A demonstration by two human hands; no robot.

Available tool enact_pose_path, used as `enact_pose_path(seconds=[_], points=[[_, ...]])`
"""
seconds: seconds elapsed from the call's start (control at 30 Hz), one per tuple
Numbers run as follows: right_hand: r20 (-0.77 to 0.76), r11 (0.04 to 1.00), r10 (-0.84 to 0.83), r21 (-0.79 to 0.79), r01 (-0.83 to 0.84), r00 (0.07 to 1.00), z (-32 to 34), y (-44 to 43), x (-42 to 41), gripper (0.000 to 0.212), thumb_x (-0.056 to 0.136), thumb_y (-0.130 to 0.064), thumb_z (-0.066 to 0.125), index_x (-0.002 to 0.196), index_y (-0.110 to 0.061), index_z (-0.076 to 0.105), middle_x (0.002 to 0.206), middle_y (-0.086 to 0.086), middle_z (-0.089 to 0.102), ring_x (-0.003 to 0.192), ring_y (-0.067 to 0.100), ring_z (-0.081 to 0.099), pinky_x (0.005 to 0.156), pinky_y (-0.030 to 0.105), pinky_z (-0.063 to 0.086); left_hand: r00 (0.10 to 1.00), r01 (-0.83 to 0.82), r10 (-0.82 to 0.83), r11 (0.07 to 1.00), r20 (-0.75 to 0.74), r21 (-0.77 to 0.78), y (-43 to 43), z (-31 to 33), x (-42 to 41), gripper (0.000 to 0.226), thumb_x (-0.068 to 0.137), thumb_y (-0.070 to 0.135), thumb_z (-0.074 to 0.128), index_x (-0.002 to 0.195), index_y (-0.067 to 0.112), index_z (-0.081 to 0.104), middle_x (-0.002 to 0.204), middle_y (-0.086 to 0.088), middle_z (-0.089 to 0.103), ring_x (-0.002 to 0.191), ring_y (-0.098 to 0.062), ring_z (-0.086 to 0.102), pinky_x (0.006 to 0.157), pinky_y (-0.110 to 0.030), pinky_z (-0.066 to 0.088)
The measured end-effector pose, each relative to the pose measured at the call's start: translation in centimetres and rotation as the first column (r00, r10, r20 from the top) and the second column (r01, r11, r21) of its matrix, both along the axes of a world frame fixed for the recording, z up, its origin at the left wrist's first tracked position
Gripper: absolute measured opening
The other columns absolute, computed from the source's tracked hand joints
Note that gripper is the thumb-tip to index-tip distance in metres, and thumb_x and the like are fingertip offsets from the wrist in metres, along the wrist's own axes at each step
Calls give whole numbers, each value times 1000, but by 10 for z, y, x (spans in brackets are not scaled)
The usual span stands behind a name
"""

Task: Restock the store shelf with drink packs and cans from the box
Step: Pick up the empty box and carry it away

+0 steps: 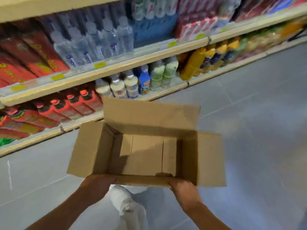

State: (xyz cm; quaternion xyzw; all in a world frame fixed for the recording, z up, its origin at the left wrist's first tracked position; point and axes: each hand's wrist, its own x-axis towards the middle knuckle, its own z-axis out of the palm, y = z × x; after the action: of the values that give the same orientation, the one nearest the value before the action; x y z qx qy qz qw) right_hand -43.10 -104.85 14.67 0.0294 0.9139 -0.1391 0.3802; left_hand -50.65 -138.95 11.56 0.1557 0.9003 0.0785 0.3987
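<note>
A brown cardboard box [146, 153] with its flaps spread open is held in front of me above the floor, and nothing shows inside it. My left hand [98, 181] grips the near edge at the left corner. My right hand [184, 188] grips the same near edge further right. The store shelf [116, 67] runs diagonally behind the box, filled with water bottles [93, 42], red drink packs [25, 63], red-capped dark bottles [69, 105] and pale bottles [131, 85]. The picture is blurred by motion.
Grey tiled floor [257, 130] spreads to the right and below the box. A leg in white trousers [127, 206] shows under the box. Orange and yellow bottles [199, 62] fill the lower shelf further right.
</note>
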Motion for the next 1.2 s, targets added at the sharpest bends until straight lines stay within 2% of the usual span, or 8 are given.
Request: enact_pose_path(seconds=[0.07,0.17,0.27,0.33,0.4,0.53,0.9,1.2], points=[[36,997,-66,48,64,997,4,46,39,34,101,-15,50,129,-29,62,123,0,69,106,20,66,89,29,55,962,265,-263,964,-76,8,54,9,4,38,94,33,54,128,50,57,115,20,69,102,-5,67,80,-16,47],[63,976,-194,110,186,979,16,119,110,27,100,-18,49,121,-26,64,119,2,69,106,23,66,84,29,51,813,575,-567,818,-134,24,154,32,23,47,39,24,94,80,36,75,57,17,63,45,1,59,39,-14,34],[43,935,-331,153,321,943,29,190,198,29,100,-21,46,123,-28,62,115,5,71,105,28,66,83,31,49,662,733,-721,680,-204,-24,263,44,57,54,17,17,94,62,36,72,41,14,50,32,-2,49,31,-18,26],[50,890,-430,193,414,901,39,238,264,35,100,-19,44,130,-31,59,115,5,71,105,28,67,82,31,47,564,812,-815,576,-133,-92,343,64,97,35,53,23,91,79,37,72,54,13,56,50,-6,62,42,-21,37],[55,852,-494,227,471,868,52,275,319,35,100,-17,45,129,-28,61,115,6,71,108,29,66,83,31,46,553,821,-827,562,-104,-102,399,76,130,35,94,21,51,119,45,55,88,9,67,88,-14,68,64,-26,40],[22,773,-610,233,589,792,92,341,426,29,103,-25,44,128,-26,59,117,6,69,111,29,65,90,35,45,406,905,-913,408,-43,-118,515,111,202,71,86,0,38,143,42,39,109,0,69,99,-25,66,67,-32,40],[-118,463,-862,212,861,493,186,479,630,25,102,-30,45,118,-28,64,116,-1,70,112,23,63,85,34,38,44,993,-988,60,-150,-104,758,205,368,41,86,10,44,120,33,49,105,0,69,93,-25,67,69,-36,49],[-151,273,-937,237,932,313,192,606,737,30,99,-35,48,127,-33,60,123,-9,68,118,16,60,92,31,39,-105,992,-982,-114,-159,51,947,210,459,74,88,2,38,149,42,27,133,6,61,109,-23,64,86,-36,50]])
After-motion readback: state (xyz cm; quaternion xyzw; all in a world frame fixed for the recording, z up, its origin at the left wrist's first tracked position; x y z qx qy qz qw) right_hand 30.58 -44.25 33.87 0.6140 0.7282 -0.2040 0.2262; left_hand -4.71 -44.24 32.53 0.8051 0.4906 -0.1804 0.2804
